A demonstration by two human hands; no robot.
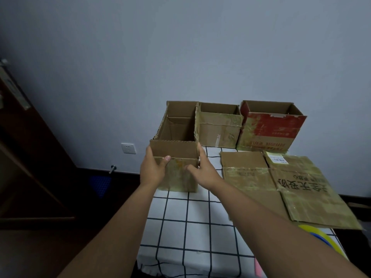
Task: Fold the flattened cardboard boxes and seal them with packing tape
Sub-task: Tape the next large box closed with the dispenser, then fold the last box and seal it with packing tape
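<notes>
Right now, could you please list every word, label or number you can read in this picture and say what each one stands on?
Flattened box: large black Chinese characters, upside down from here and too blurred to quote.
White label on that flattened box: print too small to read.
Red box: pale logo and a yellow line of print, both too blurred to read.
Nothing else bears readable text.

Pretty dim overall, with a cool bluish cast. The wall (180,47) is evenly lit with no hard shadows, while the left side near the door (30,157) sinks into near black. Old tape on the flattened cardboard (301,193) shows faint sheen. Wide-angle bending at the edges, slightly soft detail.
</notes>
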